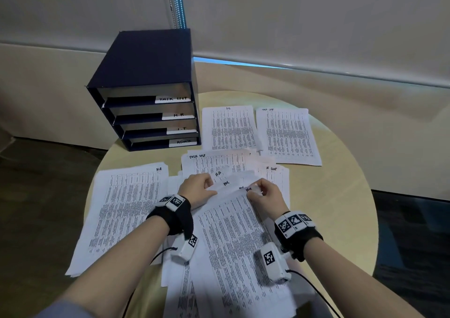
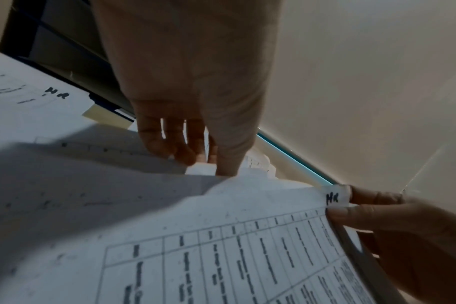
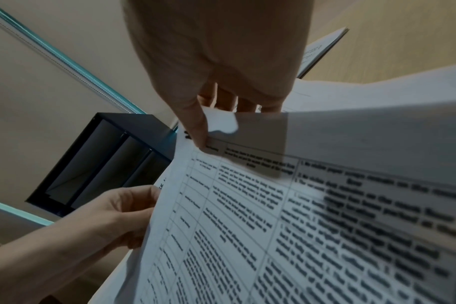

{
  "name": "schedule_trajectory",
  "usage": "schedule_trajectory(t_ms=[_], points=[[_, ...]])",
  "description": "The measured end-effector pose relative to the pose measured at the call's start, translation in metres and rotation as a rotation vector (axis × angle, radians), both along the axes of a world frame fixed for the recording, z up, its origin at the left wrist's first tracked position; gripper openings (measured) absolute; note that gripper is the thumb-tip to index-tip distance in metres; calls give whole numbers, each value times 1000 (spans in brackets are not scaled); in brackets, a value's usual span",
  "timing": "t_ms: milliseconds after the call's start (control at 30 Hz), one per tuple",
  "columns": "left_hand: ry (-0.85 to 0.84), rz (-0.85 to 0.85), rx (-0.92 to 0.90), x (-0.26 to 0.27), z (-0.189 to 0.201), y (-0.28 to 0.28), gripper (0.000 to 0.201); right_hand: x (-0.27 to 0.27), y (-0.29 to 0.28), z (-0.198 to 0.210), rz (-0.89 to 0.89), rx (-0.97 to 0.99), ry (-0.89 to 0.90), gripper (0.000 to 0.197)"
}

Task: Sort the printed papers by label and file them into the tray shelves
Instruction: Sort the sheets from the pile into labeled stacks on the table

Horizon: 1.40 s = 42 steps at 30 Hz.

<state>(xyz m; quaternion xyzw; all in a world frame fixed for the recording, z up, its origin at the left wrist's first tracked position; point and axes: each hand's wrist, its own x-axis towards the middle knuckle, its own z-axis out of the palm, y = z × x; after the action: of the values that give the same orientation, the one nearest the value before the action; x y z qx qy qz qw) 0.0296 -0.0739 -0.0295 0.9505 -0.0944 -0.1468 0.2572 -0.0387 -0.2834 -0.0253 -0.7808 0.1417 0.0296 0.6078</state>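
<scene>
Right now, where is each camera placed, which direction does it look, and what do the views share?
Head: looks down at table, papers and shelf box; both forearms and hands show.
Left wrist: looks along left hand to paper edges; right hand pinches the HR sheet.
Right wrist: looks along the right hand to the same sheet.
Shared: all show this sheet and the shelf box.

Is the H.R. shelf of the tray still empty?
Looks empty: the H.R. shelf shows only bare grey interior; its back is hidden.
</scene>
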Motion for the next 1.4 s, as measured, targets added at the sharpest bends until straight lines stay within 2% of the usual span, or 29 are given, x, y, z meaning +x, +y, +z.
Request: schedule_trajectory(t_ms=[133,300,500,600,733,800,867,933,1000,1067,1133,1267,1400], points=[[-65,-32,-13,0,4,-3,24,-1,-3,-2,-57,61,6,23],[-204,-195,71,-3,8,0,28,0,-4,-10,-11,-3,49,14],[-347,-360,159,-5,5,5,27,2,0,-13,-1,4,52,17],[-411,-368,163,-7,2,9,31,5,0,-17,2,-13,76,16],[-496,-328,96,-11,3,12,13,7,2,-13,22,-53,61,22],[-487,-332,84,-14,4,11,16,6,3,-9,26,-45,35,25],[-456,-329,42,-15,7,10,11,6,3,-8,42,-48,18,26],[-336,-310,-59,-17,13,8,8,7,4,-9,50,-38,13,26],[-146,-252,-187,-16,18,4,7,8,5,-9,65,-16,23,25],[-68,-155,-263,-12,17,2,12,9,5,-10,79,-18,26,25],[-56,-67,-208,-6,11,2,15,8,5,-10,83,-20,22,24],[-6,-46,42,0,2,3,14,6,3,-7,79,15,-4,19],[-78,-35,36,-3,7,-2,25,7,-1,-7,15,-35,-14,21]])
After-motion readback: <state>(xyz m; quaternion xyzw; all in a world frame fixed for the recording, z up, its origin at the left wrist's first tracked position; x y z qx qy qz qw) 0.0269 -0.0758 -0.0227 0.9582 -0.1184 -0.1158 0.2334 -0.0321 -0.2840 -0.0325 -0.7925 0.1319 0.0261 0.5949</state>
